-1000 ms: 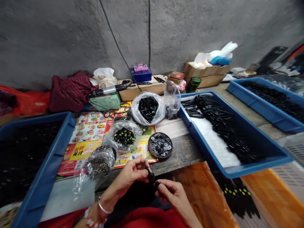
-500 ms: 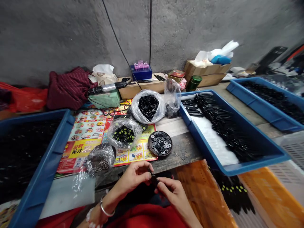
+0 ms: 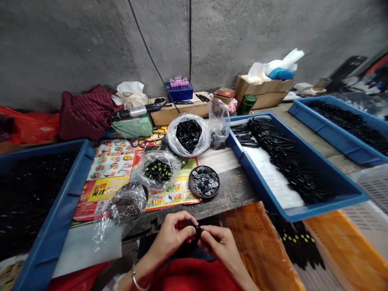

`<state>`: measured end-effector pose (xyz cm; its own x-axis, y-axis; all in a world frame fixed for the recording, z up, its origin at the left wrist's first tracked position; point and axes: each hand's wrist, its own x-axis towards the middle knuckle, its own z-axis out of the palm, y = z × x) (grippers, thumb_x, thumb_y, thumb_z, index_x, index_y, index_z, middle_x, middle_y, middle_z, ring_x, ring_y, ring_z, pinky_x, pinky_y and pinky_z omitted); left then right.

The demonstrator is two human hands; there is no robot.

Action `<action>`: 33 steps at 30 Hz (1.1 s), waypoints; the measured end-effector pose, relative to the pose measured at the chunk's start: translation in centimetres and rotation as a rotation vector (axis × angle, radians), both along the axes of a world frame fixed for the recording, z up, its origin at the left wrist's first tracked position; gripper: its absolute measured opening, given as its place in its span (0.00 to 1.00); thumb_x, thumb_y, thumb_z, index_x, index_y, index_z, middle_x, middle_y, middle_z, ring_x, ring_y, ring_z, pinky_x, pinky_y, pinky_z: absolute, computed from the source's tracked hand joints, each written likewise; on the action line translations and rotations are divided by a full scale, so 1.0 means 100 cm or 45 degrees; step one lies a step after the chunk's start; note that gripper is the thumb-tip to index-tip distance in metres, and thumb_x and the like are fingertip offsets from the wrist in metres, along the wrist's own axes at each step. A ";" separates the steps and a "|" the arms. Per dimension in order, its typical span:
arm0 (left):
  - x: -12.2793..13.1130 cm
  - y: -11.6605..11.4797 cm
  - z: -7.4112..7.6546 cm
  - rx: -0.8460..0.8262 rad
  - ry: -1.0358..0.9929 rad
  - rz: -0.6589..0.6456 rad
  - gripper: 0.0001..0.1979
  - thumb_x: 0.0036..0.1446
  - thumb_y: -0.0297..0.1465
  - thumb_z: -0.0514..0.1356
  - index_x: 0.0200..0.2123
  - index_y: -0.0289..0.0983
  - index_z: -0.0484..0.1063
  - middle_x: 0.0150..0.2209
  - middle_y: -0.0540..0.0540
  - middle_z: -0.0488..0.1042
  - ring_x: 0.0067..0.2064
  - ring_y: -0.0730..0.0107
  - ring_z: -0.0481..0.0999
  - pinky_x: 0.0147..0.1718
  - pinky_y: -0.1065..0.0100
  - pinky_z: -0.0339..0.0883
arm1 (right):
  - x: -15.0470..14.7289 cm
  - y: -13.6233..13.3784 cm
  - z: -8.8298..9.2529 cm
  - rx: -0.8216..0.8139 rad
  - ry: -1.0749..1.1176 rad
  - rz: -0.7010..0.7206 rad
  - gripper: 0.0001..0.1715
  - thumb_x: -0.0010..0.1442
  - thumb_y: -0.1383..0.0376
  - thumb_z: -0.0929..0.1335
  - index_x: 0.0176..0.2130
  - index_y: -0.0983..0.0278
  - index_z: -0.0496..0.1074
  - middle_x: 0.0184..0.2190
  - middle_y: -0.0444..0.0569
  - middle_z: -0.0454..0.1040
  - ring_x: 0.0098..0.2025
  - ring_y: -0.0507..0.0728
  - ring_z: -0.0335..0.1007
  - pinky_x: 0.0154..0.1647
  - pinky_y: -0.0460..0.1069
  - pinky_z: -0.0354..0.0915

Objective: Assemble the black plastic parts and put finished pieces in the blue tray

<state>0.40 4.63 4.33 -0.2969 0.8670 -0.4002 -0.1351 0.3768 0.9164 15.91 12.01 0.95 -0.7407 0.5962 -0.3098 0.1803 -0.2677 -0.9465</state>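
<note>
Just past the bench's front edge, my left hand (image 3: 174,235) and my right hand (image 3: 218,239) meet, both pinching a small black piece (image 3: 198,231). Fingers cover much of it, so its exact kind is hidden. Beyond them on the bench stands a round dish (image 3: 190,193) of small dark and grey discs (image 3: 205,181). Left of the dish, a clear bag (image 3: 142,166) holds black parts with yellow-green ovals. Farther back is a bag of black pieces (image 3: 188,135). Small metal fasteners (image 3: 130,211) lie in a plastic-wrapped bowl nearer my left hand.
Blue bins of black parts stand at the left (image 3: 65,210), the right (image 3: 257,178) and far right (image 3: 333,131). An orange crate (image 3: 348,246) and long black pieces with yellow-green spots (image 3: 298,240) are low at right. Scissors (image 3: 138,142) and a green box (image 3: 135,126) sit behind.
My left hand has shifted slightly down and its fingers have closed nearer to my right hand around the black piece. The rest of the bench looks the same.
</note>
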 end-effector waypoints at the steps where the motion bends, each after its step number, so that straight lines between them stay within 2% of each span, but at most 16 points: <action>1: 0.002 0.000 0.000 0.000 0.034 0.000 0.06 0.46 0.27 0.60 0.30 0.32 0.73 0.19 0.51 0.71 0.20 0.73 0.68 0.21 0.72 0.63 | 0.000 0.000 0.000 -0.001 -0.003 -0.001 0.30 0.56 0.44 0.67 0.28 0.68 0.80 0.20 0.49 0.75 0.18 0.48 0.58 0.18 0.43 0.52; 6: 0.000 0.000 0.004 0.006 0.111 -0.091 0.07 0.49 0.26 0.58 0.33 0.33 0.74 0.21 0.51 0.71 0.22 0.73 0.69 0.23 0.72 0.62 | 0.000 0.002 -0.005 -0.081 -0.015 0.010 0.31 0.54 0.42 0.68 0.31 0.68 0.80 0.21 0.50 0.75 0.18 0.47 0.59 0.18 0.42 0.53; 12: -0.014 -0.004 0.024 0.140 0.618 -0.431 0.12 0.48 0.21 0.61 0.36 0.37 0.78 0.34 0.48 0.77 0.36 0.67 0.74 0.36 0.72 0.64 | -0.004 0.002 0.001 -0.173 -0.001 0.068 0.33 0.52 0.41 0.69 0.30 0.70 0.78 0.21 0.50 0.74 0.18 0.48 0.60 0.17 0.42 0.58; 15: -0.015 -0.008 0.026 0.174 0.726 -0.549 0.13 0.52 0.22 0.60 0.41 0.38 0.77 0.34 0.47 0.78 0.37 0.68 0.75 0.38 0.72 0.63 | -0.005 0.003 0.005 -0.177 -0.006 0.154 0.34 0.52 0.41 0.68 0.28 0.71 0.76 0.22 0.49 0.73 0.19 0.47 0.60 0.18 0.41 0.59; 22: -0.016 -0.008 0.023 0.125 0.741 -0.524 0.12 0.50 0.23 0.61 0.37 0.39 0.79 0.33 0.49 0.80 0.33 0.67 0.75 0.36 0.72 0.64 | 0.001 0.012 -0.003 -0.318 -0.032 0.364 0.35 0.53 0.40 0.67 0.33 0.70 0.77 0.22 0.48 0.73 0.18 0.47 0.62 0.18 0.40 0.57; 28: -0.018 -0.007 0.015 0.081 0.685 -0.497 0.09 0.45 0.24 0.66 0.33 0.36 0.82 0.28 0.48 0.81 0.29 0.67 0.75 0.30 0.73 0.63 | 0.003 0.015 -0.003 -0.218 -0.052 0.440 0.34 0.55 0.41 0.66 0.29 0.70 0.76 0.17 0.42 0.66 0.16 0.46 0.53 0.16 0.40 0.50; 33: -0.017 -0.008 0.013 0.140 0.585 -0.565 0.11 0.45 0.23 0.67 0.35 0.36 0.83 0.30 0.47 0.82 0.30 0.67 0.77 0.31 0.74 0.64 | 0.003 0.011 0.001 -0.118 -0.080 0.449 0.32 0.57 0.44 0.66 0.23 0.69 0.73 0.16 0.43 0.65 0.16 0.46 0.51 0.16 0.41 0.48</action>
<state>-1.26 3.80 5.67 -0.0204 0.9754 -0.2193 0.4270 0.2069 0.8803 16.17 13.13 1.01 -0.8736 0.2749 -0.4017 0.3335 -0.2630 -0.9053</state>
